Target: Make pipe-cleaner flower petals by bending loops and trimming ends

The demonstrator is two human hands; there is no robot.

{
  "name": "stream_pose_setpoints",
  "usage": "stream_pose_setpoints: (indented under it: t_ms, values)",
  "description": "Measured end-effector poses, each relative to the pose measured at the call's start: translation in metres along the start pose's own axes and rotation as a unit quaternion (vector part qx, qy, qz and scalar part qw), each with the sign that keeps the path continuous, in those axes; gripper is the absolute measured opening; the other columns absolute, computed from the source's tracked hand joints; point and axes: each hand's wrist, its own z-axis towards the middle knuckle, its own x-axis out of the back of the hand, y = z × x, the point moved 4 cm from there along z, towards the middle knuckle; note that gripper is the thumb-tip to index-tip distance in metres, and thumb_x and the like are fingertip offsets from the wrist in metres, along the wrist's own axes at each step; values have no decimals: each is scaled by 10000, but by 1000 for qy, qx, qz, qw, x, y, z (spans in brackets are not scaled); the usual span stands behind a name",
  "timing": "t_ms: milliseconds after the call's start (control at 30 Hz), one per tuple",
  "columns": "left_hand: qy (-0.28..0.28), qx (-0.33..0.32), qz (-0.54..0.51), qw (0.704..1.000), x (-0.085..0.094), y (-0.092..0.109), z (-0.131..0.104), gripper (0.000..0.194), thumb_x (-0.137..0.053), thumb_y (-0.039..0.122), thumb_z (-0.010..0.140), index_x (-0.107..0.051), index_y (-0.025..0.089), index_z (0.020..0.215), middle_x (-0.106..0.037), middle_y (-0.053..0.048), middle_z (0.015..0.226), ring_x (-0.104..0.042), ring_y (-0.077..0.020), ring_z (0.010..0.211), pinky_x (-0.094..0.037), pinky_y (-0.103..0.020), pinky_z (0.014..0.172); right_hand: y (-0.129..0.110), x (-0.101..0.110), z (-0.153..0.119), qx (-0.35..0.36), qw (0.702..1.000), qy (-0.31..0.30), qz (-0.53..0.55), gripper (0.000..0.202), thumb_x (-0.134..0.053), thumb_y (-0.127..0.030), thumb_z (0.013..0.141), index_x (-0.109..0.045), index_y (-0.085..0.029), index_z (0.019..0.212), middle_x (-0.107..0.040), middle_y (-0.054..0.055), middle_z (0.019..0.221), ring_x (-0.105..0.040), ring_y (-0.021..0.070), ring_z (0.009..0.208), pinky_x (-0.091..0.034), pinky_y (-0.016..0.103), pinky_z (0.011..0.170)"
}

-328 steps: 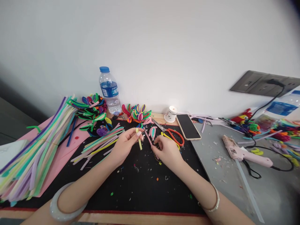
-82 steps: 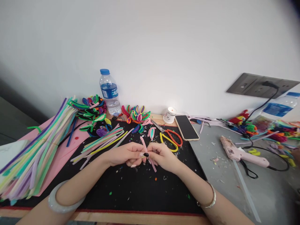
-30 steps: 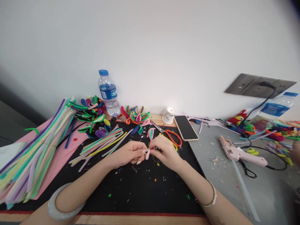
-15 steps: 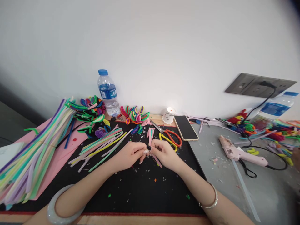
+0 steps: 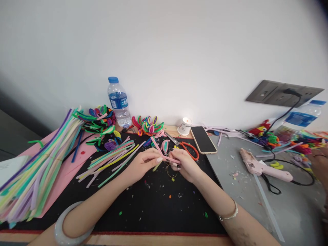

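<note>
Black mat (image 5: 153, 212) lies on the wooden tabletop (image 5: 143, 238). Above the mat, left hand (image 5: 142, 164) and right hand (image 5: 185, 166) each clamp their grip on one bent pink pipe cleaner (image 5: 157, 147), near the scissors (image 5: 175, 140).

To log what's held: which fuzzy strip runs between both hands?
The pink strip, held by left hand and right hand; the yellow-green strip shows only below the left; other strips lie apart.

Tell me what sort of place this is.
Probably a handicraft workspace: the bundle of long, fuzzy pastel stems, metal-bladed scissors with an orange handle loop and pale pink glue gun suggest it.
</note>
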Motion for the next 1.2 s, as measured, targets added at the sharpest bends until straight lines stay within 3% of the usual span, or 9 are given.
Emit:
stream_pose_setpoints:
  t_ms: [167,300,400,500,633,833,967,1067,1200]
  values:
    - [81,88,-146,982,7,-18,1,226,-608,317,779,-677,153,918,-593,-19,747,-512,-139,719,-392,-243,689,-3,5,3,62,996,39,44,339,-528,-498,785,-539,-163,733,-500,-9,632,-313,59,452,-169,181,381]
    - [73,110,-238,962,4,-20,1,197,-663,272,737,-659,141,884,-618,-22,739,-547,-124,711,-427,-236,696,0,-2,1,70,995,41,-60,294,-673,-398,698,-567,-170,852,-583,10,779,-351,43,468,-188,176,386]
    - [70,118,-267,954,3,-18,0,224,-678,254,725,-638,141,914,-632,-25,752,-574,-122,684,-461,-245,674,4,-12,0,44,992,-3,-119,292,-690,-363,687,-581,-151,855,-597,5,695,-406,50,476,-227,184,419]
    - [78,127,-287,946,2,-18,-1,313,-694,235,712,-604,163,1003,-637,-15,775,-582,-111,643,-484,-250,642,4,-16,-2,50,987,-32,-149,262,-646,-386,729,-582,-134,766,-551,-17,570,-434,68,492,-267,198,464]
    - [68,127,-314,938,2,-17,-1,305,-688,208,718,-611,164,1010,-640,-26,813,-598,-118,680,-495,-267,686,5,-10,-1,42,992,-12,-120,270,-618,-399,751,-558,-140,706,-400,-74,488,-288,42,420,-196,191,420]
    - [-14,124,-390,912,4,-16,1,303,-580,145,740,-619,175,1039,-641,-70,918,-597,-187,832,-472,-358,792,8,-2,1,20,996,12,-88,260,-624,-383,742,-523,-150,685,-363,-85,493,-230,35,408,-143,190,411]
    - [-35,135,-423,895,6,-18,3,213,-523,217,778,-645,153,941,-642,-87,916,-589,-196,856,-471,-313,746,7,-3,1,18,996,10,-85,265,-637,-379,731,-517,-151,667,-344,-88,489,-229,33,407,-142,189,408]
    - [-18,142,-399,905,6,-21,3,193,-544,303,823,-641,138,851,-639,-74,835,-593,-160,785,-469,-263,699,7,-3,1,17,996,13,-86,271,-647,-381,720,-519,-151,656,-362,-84,488,-235,34,407,-143,189,408]
    - [6,150,-356,922,5,-25,1,154,-654,291,762,-608,145,778,-610,-25,742,-587,-123,699,-476,-258,692,7,-2,1,24,995,15,-91,289,-650,-407,711,-533,-149,651,-337,-91,460,-214,34,391,-136,195,406]
